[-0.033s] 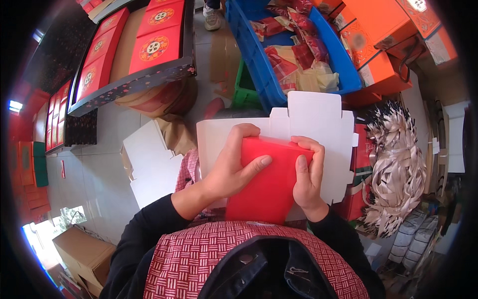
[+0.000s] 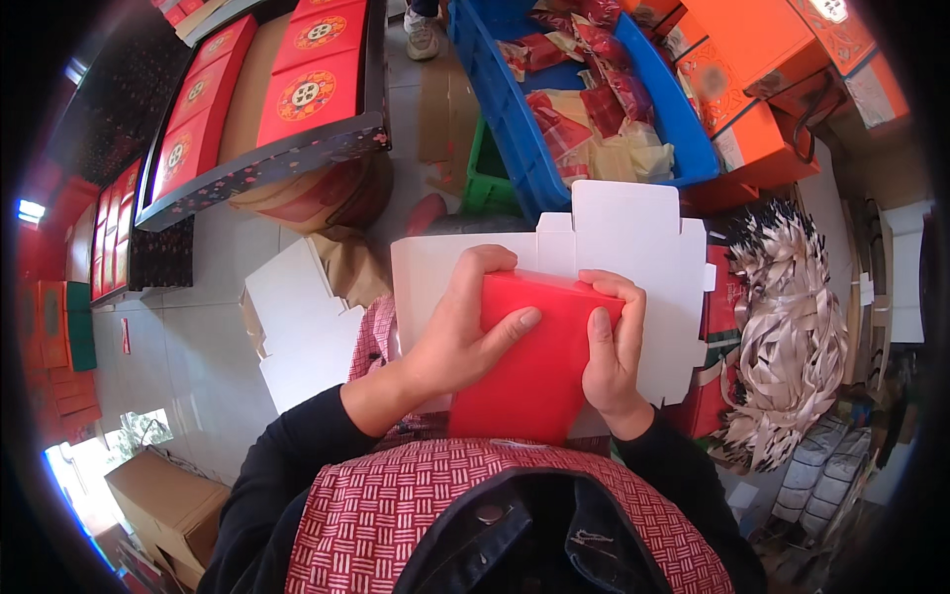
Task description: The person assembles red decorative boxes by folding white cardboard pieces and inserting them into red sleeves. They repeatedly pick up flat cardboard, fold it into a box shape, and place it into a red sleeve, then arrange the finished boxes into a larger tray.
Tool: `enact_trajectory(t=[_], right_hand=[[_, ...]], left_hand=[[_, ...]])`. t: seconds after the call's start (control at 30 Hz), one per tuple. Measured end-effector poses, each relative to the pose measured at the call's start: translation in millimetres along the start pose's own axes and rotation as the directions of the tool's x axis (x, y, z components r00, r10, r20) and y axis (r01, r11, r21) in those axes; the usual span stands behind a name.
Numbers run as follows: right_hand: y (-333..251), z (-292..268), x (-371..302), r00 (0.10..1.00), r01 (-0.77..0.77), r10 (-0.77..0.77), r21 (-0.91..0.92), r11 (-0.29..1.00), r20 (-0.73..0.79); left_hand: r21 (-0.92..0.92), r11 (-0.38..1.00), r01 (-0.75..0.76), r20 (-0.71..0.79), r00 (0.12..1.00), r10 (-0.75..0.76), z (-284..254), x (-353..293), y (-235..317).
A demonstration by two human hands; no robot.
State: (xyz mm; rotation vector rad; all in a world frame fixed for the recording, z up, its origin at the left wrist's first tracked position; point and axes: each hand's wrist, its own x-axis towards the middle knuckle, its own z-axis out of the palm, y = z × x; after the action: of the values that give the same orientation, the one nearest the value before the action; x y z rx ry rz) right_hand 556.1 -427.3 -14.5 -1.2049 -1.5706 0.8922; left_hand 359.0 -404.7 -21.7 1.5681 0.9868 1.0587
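Red cardboard box piece (image 2: 534,366) sat at frame centre, gripped from both sides: left hand (image 2: 460,337) wrapped over its upper left edge w/ fingers across the face, right hand (image 2: 612,351) clamped on the right edge, fingertips curled over the top. Behind it, touching, a flat white die-cut carton blank (image 2: 633,247) w/ tabs sticking up. Upper centre: blue plastic crate (image 2: 515,109) holding red packets. Upper left: red decorated boxes (image 2: 307,84) in a dark tray. Right side: heap of pale paper strips (image 2: 792,337). Lower left: brown carton (image 2: 163,500) on floor.
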Motion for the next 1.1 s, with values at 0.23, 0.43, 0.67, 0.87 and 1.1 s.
enact_trajectory(t=[0.23,0.43,0.67,0.87,1.1], right_hand=[[-9,-24,15,0.961,-0.136,0.129,0.013,0.991,0.243],[-22,-61,47,0.695,0.706,-0.304,-0.538,0.461,0.652],[-9,-43,57,0.73,0.652,-0.57,-0.136,0.746,0.378],[-47,-20,23,0.914,-0.278,0.097,0.434,0.857,0.393],[-53,-7,24,0.84,-0.5,0.267,0.483,0.719,0.472]], left_hand=[[-0.173,0.972,0.16,-0.04,0.985,-0.169,-4,-1,-9],[-0.393,0.885,0.25,-0.079,0.95,-0.303,-8,8,-6],[-0.808,0.373,0.455,0.339,0.878,-0.337,-39,27,-9],[-0.694,0.719,0.045,-0.12,0.977,-0.177,-23,5,31],[-0.456,0.889,0.039,-0.169,0.977,-0.13,-25,-10,37]])
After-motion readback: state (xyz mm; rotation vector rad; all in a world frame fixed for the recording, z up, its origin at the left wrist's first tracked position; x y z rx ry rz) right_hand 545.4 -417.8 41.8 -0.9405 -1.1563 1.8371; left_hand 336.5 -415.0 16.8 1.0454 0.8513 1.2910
